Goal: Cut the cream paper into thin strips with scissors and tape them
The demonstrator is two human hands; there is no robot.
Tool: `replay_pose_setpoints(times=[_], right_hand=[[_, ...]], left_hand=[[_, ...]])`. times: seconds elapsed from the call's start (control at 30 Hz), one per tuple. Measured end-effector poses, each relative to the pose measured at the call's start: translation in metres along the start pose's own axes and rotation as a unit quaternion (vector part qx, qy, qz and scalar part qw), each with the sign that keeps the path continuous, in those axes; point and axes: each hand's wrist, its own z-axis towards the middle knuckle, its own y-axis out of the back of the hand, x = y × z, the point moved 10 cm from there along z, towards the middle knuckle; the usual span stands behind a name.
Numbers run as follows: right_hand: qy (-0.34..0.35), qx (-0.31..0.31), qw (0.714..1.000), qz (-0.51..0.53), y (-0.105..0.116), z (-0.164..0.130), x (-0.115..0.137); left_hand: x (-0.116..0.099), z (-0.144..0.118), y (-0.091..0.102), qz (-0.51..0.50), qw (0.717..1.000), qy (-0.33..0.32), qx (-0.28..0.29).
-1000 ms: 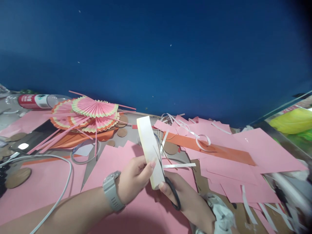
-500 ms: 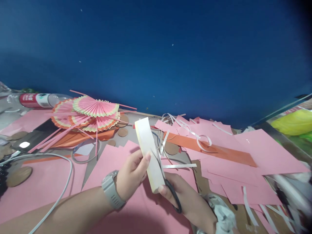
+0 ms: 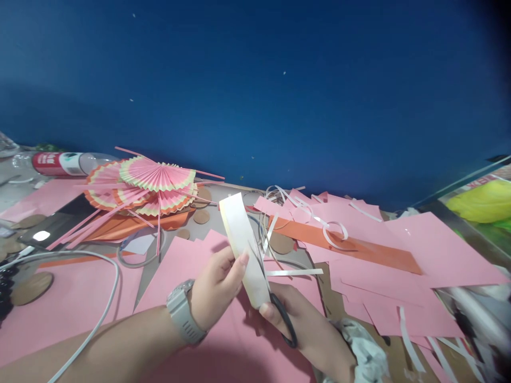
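A white paper strip [image 3: 244, 234] with a yellowish left edge stands tilted in front of me. My left hand [image 3: 221, 276], with a grey watch on the wrist, pinches it at mid-length, thumb on top. In my right hand [image 3: 293, 314] are black-handled scissors [image 3: 285, 322], their blades lying along the strip's right side. The right thumb is at the strip's lower end. How far the blades are apart I cannot tell. Large pink paper sheets [image 3: 239, 356] lie under both hands.
Pleated pink paper fans [image 3: 159, 178] lie at the back left, near a plastic bottle [image 3: 59, 164] and a phone [image 3: 51, 223]. A white cable [image 3: 115, 282] loops at left. Pink sheets [image 3: 371, 287], an orange strip [image 3: 351, 244] and white paper cuttings [image 3: 409, 340] cover the right. A blue wall [image 3: 255, 96] rises behind.
The paper strip bends a little more, and its lower end has shifted slightly up and right. Both hands keep their hold, nearly in the same place.
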Motion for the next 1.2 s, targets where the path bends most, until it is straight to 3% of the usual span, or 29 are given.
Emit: replay_pose_setpoints(times=[0.5,1.2], right_hand=[[0.001,0.011,1.000,-0.004,-0.0019,-0.0005,-0.0022],[-0.030,0.003,1.000,-0.008,0.0004,-0.0012,-0.0018]], left_hand=[[0.0064,-0.0009,-0.0013,0.009,1.000,0.020,0.013],[0.0041,0.0009,-0.0019,0.039,0.999,-0.002,0.009]])
